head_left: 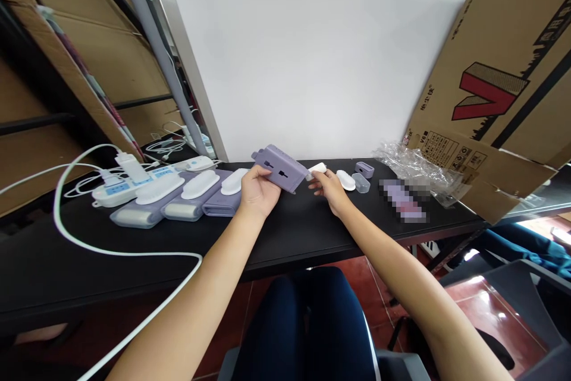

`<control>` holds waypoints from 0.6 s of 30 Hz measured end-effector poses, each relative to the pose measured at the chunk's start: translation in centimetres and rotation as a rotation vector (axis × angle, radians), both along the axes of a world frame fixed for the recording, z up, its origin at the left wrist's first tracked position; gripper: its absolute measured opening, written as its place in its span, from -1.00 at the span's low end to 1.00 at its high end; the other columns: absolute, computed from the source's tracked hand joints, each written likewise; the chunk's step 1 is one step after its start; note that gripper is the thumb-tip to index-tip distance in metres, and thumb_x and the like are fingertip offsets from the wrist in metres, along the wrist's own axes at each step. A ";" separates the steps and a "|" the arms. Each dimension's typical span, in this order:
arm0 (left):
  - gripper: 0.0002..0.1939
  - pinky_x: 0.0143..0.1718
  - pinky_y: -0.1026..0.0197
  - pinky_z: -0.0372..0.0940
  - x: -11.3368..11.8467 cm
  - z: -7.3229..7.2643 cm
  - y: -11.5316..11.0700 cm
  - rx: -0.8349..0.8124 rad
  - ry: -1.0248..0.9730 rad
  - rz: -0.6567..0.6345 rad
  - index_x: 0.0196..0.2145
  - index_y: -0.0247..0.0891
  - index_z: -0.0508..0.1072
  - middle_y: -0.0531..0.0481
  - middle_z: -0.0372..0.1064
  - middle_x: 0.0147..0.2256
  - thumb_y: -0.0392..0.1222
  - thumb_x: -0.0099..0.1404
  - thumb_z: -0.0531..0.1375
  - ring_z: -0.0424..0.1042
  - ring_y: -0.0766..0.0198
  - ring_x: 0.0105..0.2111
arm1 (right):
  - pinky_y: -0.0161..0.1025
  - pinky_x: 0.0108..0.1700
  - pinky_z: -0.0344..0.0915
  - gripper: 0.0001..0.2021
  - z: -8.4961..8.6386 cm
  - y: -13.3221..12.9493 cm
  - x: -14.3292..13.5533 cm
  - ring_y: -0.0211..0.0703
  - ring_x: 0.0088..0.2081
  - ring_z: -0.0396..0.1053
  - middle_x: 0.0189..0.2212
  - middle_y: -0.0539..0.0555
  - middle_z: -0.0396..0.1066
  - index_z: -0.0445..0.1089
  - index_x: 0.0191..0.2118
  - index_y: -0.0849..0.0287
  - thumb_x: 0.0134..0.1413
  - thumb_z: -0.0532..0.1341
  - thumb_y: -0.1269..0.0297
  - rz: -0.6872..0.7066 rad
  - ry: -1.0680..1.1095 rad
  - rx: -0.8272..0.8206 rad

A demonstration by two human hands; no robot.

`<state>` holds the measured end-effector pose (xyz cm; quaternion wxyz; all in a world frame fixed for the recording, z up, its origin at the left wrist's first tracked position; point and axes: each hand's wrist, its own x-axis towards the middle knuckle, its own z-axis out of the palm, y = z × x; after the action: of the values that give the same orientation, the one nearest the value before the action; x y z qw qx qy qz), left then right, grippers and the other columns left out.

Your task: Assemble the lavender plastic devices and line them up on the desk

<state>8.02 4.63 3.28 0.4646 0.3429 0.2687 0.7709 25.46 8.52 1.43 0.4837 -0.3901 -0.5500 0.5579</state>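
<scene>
My left hand (260,192) is wrapped round a purple boxy device (282,168) with two dark marks on its face, held tilted above the black table. Close to the device's right end, my right hand (330,188) pinches a small white piece (317,168); whether the two touch I cannot tell. Just right of that hand lie a white oval piece (345,180), a clear plastic cup-like part (361,182) and a small purple part (364,169). Left of my left hand, several similar purple units rest in a row, topped by white oval pieces (200,183).
A white power strip (120,191) with plugs stands at the left, and a white cable (134,253) loops across the table's front edge. Crumpled clear plastic (414,167) lies at the right against a large cardboard box (486,90). A white panel (321,54) rises behind.
</scene>
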 end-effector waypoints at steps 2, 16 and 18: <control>-0.62 0.13 -0.07 0.41 -0.4 0.2 -0.2 0.013 -0.019 0.010 -0.27 -0.19 0.45 -0.04 0.54 -0.28 -0.29 -0.12 0.09 0.51 0.03 0.01 | -0.41 -0.43 0.29 -0.77 0.0 -0.2 -0.1 -0.30 -0.35 0.50 -0.23 0.03 0.53 0.36 -0.18 0.14 0.13 0.25 0.12 0.057 -0.007 0.005; -0.60 0.15 -0.03 0.40 -0.6 0.5 -0.1 0.024 -0.055 0.034 -0.27 -0.19 0.45 -0.04 0.53 -0.29 -0.29 -0.15 0.08 0.51 0.05 0.01 | -0.45 -0.50 0.24 -0.74 -0.4 -0.7 -0.5 -0.28 -0.35 0.56 -0.19 0.02 0.56 0.31 -0.10 0.12 0.20 0.29 0.12 0.258 -0.140 0.137; -0.61 0.15 0.00 0.39 -0.6 0.4 -0.1 0.025 -0.094 0.017 -0.28 -0.20 0.44 -0.04 0.53 -0.30 -0.30 -0.15 0.08 0.51 0.07 -0.01 | -0.46 -0.51 0.23 -0.74 -0.5 -0.6 -0.6 -0.29 -0.36 0.56 -0.19 0.02 0.57 0.31 -0.10 0.12 0.21 0.29 0.11 0.264 -0.152 0.148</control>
<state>7.40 4.53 3.72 0.4661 0.3098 0.2398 0.7933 24.91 7.89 0.88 0.3904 -0.3188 -0.6713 0.5434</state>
